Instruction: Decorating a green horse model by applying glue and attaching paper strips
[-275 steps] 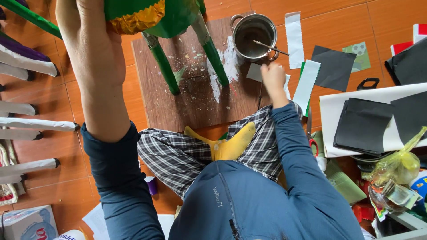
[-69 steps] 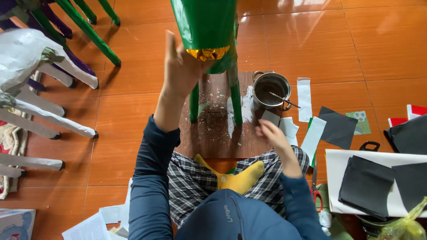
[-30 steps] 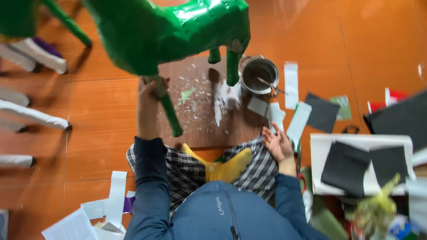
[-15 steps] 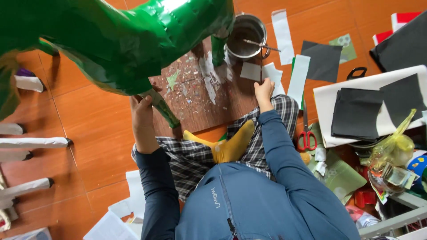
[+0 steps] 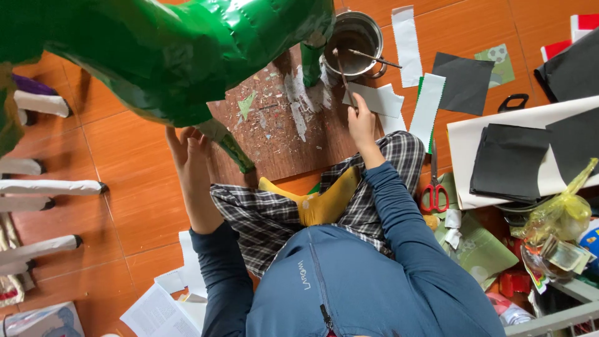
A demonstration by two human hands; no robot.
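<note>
A large green paper-covered animal figure [image 5: 187, 56] hangs tilted across the top left, above the floor. My left hand [image 5: 187, 146] is raised against its underside beside one green leg [image 5: 232, 148], fingers up, holding it aloft. My right hand [image 5: 360, 118] rests over a paste-smeared brown board [image 5: 281, 131] and grips a thin brush [image 5: 341, 72]. The brush tip reaches into a metal pot [image 5: 368, 34], where a second stick [image 5: 374, 59] leans. A white paper piece [image 5: 377, 100] lies just by the right hand.
White paper strips [image 5: 405, 43] and a black square [image 5: 462, 81] lie right of the pot. Red scissors [image 5: 433, 195], black sheets on white paper [image 5: 508, 162] and a yellow bag [image 5: 558, 212] crowd the right. White-wrapped legs [image 5: 50, 187] line the left edge.
The green figure went from standing on the board to tilted overhead at the left. My right hand rose from my lap to the board and now has the brush in the pot.
</note>
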